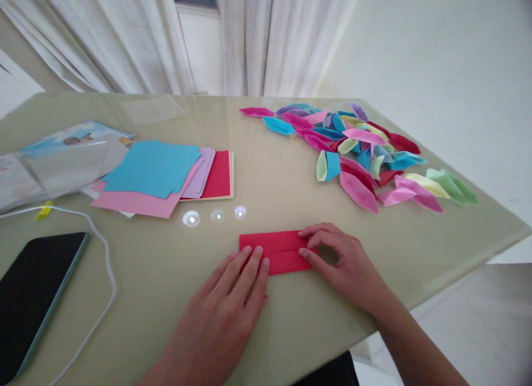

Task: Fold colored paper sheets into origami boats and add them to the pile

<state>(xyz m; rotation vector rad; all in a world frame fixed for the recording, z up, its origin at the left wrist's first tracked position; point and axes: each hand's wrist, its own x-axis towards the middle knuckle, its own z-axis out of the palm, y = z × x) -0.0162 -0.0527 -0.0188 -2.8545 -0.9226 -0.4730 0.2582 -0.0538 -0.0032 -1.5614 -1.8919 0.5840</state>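
Observation:
A folded strip of red paper (278,243) lies on the table in front of me, with a crease or edge line running along its length. My left hand (233,297) rests flat on its left part, fingers stretched out and pressing it down. At the right end, my right hand (338,256) has thumb and fingers pinched on the paper's edge. The corner under those fingertips is partly hidden.
Several folded colored paper pieces (361,137) are heaped at the back right. Left of center lies a stack of square paper sheets (153,167), beside a clear plastic packet (75,159). A phone (37,297) and a white cable (108,258) are at the left.

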